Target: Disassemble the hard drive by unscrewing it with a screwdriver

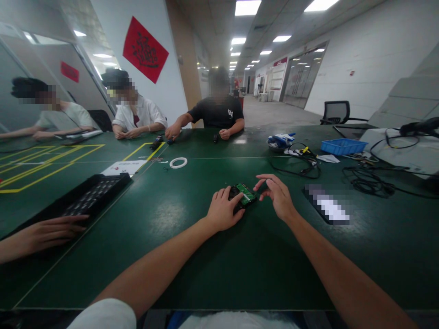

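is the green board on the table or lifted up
On the table: the board lies green side up on the top, the left hand gripping its left end, the right hand open beside it.

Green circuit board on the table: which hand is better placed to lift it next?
Probably the left. The left hand grips the green circuit board at its left end, while the right hand is open beside its right corner, fingers spread, holding nothing.

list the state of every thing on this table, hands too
green circuit board, lying flat, component side up
left hand, clamped on green circuit board
right hand, open, fingers spread
white tape ring, lying flat
blue bin, upright
black tray, lying flat
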`<state>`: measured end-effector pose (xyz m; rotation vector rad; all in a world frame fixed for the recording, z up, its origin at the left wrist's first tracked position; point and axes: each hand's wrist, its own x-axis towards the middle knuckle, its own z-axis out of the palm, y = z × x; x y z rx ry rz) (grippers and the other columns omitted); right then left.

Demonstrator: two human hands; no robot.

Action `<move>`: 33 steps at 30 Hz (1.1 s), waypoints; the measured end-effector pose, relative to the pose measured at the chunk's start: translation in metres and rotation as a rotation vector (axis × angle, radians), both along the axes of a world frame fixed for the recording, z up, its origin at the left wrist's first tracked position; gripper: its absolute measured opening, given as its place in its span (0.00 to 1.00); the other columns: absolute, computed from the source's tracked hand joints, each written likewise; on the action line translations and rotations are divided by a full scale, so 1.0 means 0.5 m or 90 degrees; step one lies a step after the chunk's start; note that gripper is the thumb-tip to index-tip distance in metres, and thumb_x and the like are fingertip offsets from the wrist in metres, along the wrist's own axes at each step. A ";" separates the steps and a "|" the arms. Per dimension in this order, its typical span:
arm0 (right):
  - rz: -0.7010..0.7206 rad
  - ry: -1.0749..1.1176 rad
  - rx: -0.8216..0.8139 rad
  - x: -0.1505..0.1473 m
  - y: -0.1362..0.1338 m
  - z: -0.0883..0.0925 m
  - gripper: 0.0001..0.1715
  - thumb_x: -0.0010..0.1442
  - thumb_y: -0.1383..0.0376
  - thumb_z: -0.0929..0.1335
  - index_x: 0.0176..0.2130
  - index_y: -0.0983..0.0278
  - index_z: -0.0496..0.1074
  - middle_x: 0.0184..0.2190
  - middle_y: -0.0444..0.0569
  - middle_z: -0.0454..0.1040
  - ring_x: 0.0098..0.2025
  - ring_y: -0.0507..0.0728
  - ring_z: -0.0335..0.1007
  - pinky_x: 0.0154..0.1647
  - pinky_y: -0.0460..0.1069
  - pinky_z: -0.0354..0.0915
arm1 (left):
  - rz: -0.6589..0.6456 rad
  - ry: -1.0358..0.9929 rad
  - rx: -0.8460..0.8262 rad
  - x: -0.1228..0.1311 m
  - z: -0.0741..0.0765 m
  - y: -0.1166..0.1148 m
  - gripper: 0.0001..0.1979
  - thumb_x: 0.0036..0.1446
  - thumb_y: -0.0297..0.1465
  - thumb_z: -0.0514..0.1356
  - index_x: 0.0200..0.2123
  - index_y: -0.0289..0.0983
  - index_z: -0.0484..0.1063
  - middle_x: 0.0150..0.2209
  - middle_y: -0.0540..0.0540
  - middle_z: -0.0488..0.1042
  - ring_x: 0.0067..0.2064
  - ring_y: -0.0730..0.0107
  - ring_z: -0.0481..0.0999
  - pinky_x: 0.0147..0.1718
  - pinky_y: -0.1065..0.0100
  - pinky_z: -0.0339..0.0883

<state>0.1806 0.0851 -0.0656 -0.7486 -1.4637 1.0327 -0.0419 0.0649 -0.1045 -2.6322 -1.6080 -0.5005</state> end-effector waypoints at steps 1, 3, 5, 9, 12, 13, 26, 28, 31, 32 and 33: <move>-0.009 -0.002 0.002 0.000 -0.001 0.001 0.19 0.67 0.51 0.64 0.48 0.60 0.74 0.37 0.51 0.74 0.39 0.59 0.73 0.26 0.49 0.70 | -0.003 0.000 0.000 0.000 0.000 0.000 0.31 0.62 0.49 0.58 0.66 0.50 0.61 0.68 0.40 0.55 0.66 0.40 0.56 0.60 0.41 0.53; -0.025 -0.005 0.006 0.000 -0.001 0.001 0.18 0.67 0.52 0.64 0.45 0.60 0.75 0.36 0.51 0.74 0.39 0.58 0.73 0.26 0.48 0.70 | -0.007 0.000 0.002 0.000 0.001 0.001 0.31 0.62 0.49 0.57 0.66 0.50 0.61 0.68 0.38 0.55 0.66 0.39 0.56 0.60 0.41 0.53; -0.034 -0.005 0.006 0.001 0.000 -0.002 0.17 0.67 0.52 0.64 0.42 0.61 0.74 0.36 0.51 0.74 0.39 0.58 0.74 0.26 0.48 0.70 | -0.009 0.002 0.005 0.000 0.000 0.002 0.31 0.62 0.49 0.58 0.66 0.49 0.62 0.68 0.37 0.55 0.66 0.39 0.57 0.60 0.41 0.54; -0.032 0.005 0.002 0.006 0.007 -0.011 0.18 0.67 0.51 0.63 0.39 0.61 0.72 0.36 0.51 0.74 0.40 0.59 0.75 0.25 0.48 0.70 | -0.003 0.004 0.012 0.001 -0.002 0.002 0.31 0.61 0.48 0.59 0.65 0.49 0.63 0.68 0.39 0.55 0.65 0.40 0.57 0.60 0.41 0.54; -0.019 0.027 -0.001 0.008 0.013 -0.019 0.20 0.68 0.50 0.61 0.39 0.61 0.71 0.36 0.51 0.75 0.39 0.59 0.75 0.25 0.48 0.69 | -0.002 0.003 0.014 0.001 -0.004 0.001 0.31 0.61 0.48 0.59 0.65 0.49 0.63 0.68 0.39 0.55 0.65 0.40 0.57 0.60 0.41 0.53; -0.015 0.037 -0.004 0.008 0.014 -0.021 0.21 0.68 0.50 0.60 0.39 0.61 0.71 0.35 0.51 0.76 0.39 0.59 0.75 0.25 0.48 0.69 | -0.003 0.001 0.015 0.001 -0.004 0.001 0.31 0.61 0.48 0.59 0.65 0.49 0.62 0.68 0.39 0.55 0.65 0.40 0.57 0.60 0.41 0.53; -0.012 -0.036 0.014 -0.004 -0.012 0.008 0.18 0.67 0.51 0.64 0.41 0.60 0.76 0.37 0.51 0.76 0.39 0.59 0.73 0.29 0.50 0.69 | -0.004 0.011 0.008 -0.001 0.005 0.000 0.31 0.61 0.48 0.59 0.66 0.50 0.62 0.68 0.39 0.55 0.65 0.40 0.57 0.59 0.41 0.54; -0.014 -0.030 0.016 -0.006 -0.013 0.009 0.18 0.67 0.52 0.64 0.44 0.60 0.76 0.37 0.51 0.75 0.39 0.58 0.73 0.29 0.49 0.69 | -0.002 0.013 0.006 -0.001 0.007 -0.001 0.31 0.61 0.48 0.59 0.65 0.50 0.62 0.68 0.39 0.55 0.65 0.40 0.57 0.60 0.42 0.54; -0.018 -0.037 0.024 -0.006 -0.012 0.008 0.20 0.68 0.51 0.63 0.48 0.59 0.76 0.38 0.51 0.75 0.40 0.58 0.73 0.29 0.49 0.69 | -0.004 0.012 0.011 -0.002 0.006 -0.002 0.31 0.61 0.48 0.59 0.65 0.49 0.63 0.68 0.39 0.56 0.65 0.40 0.57 0.60 0.41 0.54; -0.022 -0.042 0.028 -0.005 -0.010 0.009 0.21 0.69 0.51 0.62 0.48 0.59 0.76 0.38 0.51 0.75 0.40 0.58 0.72 0.29 0.49 0.69 | -0.006 0.010 0.015 -0.002 0.004 -0.001 0.31 0.61 0.48 0.59 0.65 0.49 0.63 0.68 0.39 0.56 0.65 0.40 0.57 0.60 0.41 0.54; -0.029 -0.051 0.035 -0.004 -0.009 0.010 0.22 0.69 0.50 0.61 0.48 0.60 0.76 0.38 0.51 0.75 0.40 0.58 0.72 0.29 0.49 0.69 | -0.008 0.007 0.018 -0.002 0.003 -0.001 0.30 0.61 0.48 0.59 0.65 0.49 0.63 0.68 0.38 0.56 0.65 0.40 0.57 0.60 0.41 0.54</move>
